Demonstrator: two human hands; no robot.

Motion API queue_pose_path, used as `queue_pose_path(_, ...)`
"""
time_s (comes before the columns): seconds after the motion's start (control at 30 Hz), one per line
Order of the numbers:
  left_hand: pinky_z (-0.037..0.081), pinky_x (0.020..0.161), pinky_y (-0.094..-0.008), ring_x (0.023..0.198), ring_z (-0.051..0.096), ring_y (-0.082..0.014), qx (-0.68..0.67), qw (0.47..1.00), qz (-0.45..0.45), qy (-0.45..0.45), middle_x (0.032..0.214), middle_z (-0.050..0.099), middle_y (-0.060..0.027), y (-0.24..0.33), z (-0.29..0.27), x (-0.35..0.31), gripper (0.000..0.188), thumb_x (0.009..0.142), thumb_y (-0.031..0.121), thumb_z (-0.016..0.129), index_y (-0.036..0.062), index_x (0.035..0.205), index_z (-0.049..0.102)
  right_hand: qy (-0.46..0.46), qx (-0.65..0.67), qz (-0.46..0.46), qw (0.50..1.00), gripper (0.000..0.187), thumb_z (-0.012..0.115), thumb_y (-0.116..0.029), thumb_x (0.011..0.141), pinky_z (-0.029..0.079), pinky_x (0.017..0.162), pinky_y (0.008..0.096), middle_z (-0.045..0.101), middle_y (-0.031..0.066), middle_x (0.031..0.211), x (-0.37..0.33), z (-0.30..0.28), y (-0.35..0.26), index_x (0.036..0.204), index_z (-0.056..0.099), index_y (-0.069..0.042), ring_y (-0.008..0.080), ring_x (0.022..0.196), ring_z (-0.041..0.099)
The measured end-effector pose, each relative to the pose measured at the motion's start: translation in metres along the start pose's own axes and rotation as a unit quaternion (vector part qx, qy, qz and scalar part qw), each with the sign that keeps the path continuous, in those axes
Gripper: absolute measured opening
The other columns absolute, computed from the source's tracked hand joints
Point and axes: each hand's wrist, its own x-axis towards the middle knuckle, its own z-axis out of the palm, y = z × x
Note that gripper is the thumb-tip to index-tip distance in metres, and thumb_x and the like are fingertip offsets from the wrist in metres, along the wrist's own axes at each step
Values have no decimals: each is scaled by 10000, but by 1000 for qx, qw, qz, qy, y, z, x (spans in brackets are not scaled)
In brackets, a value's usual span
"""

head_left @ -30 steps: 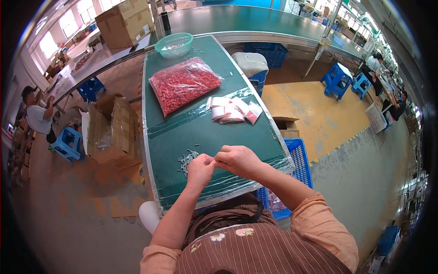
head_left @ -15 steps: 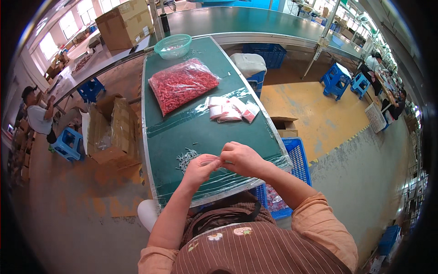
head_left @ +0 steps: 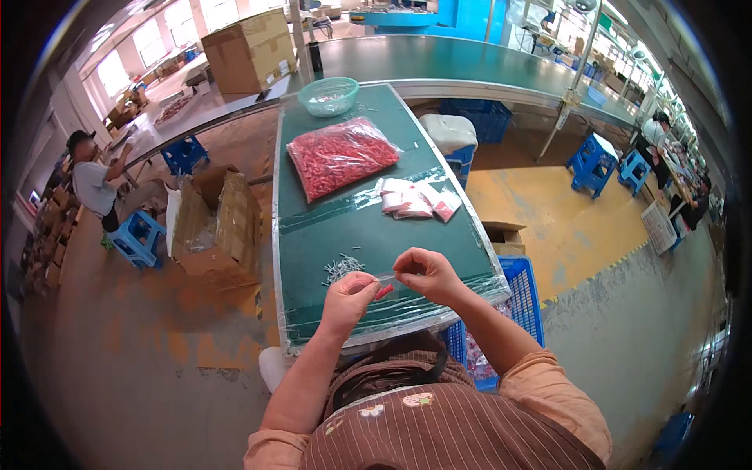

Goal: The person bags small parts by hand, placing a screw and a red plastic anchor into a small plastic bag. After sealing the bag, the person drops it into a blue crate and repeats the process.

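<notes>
Low over the near part of the green table, my left hand [head_left: 350, 299] pinches a small clear plastic bag [head_left: 393, 287] with red pieces in its bottom. Its other edge is between the curled fingers of my right hand [head_left: 428, 274]. Just beyond my left hand lies a loose pile of grey screws [head_left: 342, 269]. Farther up sits a big clear bag of red plastic pieces [head_left: 341, 159], resembling wall plugs. To its right, several small filled packets [head_left: 417, 199] lie overlapped.
A green basket [head_left: 327, 100] stands at the table's far end. Below the right edge is a blue crate [head_left: 522, 294] with packets inside. An open cardboard box [head_left: 215, 235] stands on the floor at left. One person [head_left: 95, 184] sits far left; others work far right.
My hands have moved slightly apart, and the small bag with red pieces now shows between them. The whole view has shifted, moving the table a little right and down.
</notes>
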Motion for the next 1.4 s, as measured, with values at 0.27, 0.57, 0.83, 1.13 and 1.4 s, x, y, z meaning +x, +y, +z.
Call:
queue_pose_path(0.27,292,427,-173,501,424,-20,-54,998,20,20,690,570,30,4,-30,12,66,846,98,664,60,895,640,-7,-56,-11,998,227,631,-4,807,480,751,245,618,35,850,34,24,-13,1027,573,-9,90,796,591)
queue_pose_path(0.57,428,595,-174,671,526,-36,-16,992,125,18,790,619,13,7,-70,56,47,855,47,637,22,893,649,3,-76,-7,997,197,628,-14,805,481,721,241,615,26,825,81,44,-11,997,586,-9,84,771,583)
queue_pose_path(0.83,468,728,-202,832,597,-84,-44,998,0,-39,892,653,-30,27,-110,78,95,860,33,622,-17,940,633,21,-72,52,996,183,632,-27,811,485,704,244,630,22,816,118,81,-19,988,593,-6,84,770,589)
queue_pose_path(1.13,452,695,-196,773,553,-57,67,994,67,-55,848,621,13,73,-168,68,64,854,59,645,21,905,646,61,-30,89,994,178,638,-26,814,484,693,225,630,31,825,137,129,-64,981,587,6,76,770,592)
queue_pose_path(1.4,446,680,-193,753,550,-59,-3,994,38,-103,857,621,-7,107,-210,55,75,861,58,636,1,909,645,159,17,52,986,171,620,4,823,488,701,225,620,29,842,131,182,-86,989,577,8,79,797,601)
